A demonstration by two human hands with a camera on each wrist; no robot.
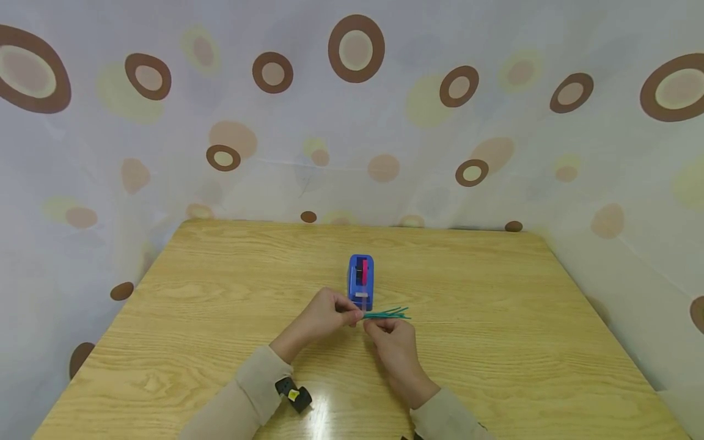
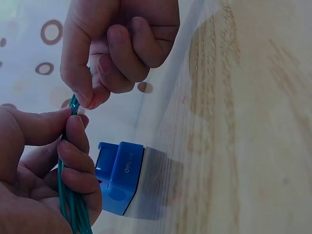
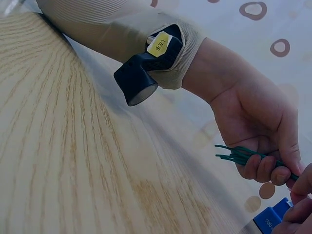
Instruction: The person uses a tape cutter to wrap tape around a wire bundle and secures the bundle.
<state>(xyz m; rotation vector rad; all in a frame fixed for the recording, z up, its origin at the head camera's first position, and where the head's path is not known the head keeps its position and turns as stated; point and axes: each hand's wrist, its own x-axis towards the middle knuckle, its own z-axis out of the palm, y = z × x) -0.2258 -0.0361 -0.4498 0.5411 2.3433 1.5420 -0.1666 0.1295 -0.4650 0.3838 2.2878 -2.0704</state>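
Note:
My left hand (image 1: 329,308) grips a bundle of thin green strands (image 1: 387,314), fingers curled round it in the left wrist view. My right hand (image 1: 396,348) meets it from the other side, thumb and forefinger pinching the bundle close to the left fingertips. A small clear, shiny patch shows on the strands there in the left wrist view. Directly beyond the hands stands a blue tape dispenser (image 1: 353,278) with a pink core. Clear tape (image 1: 363,304) appears at its front end, close to the bundle. Loose strand ends splay out below my left fingers in the right wrist view.
A wood-grain table (image 1: 264,269) lies under everything. Behind it hangs a pale cloth (image 1: 385,122) with brown ringed spots. A black wrist camera (image 3: 141,73) with a yellow label is strapped over the left sleeve.

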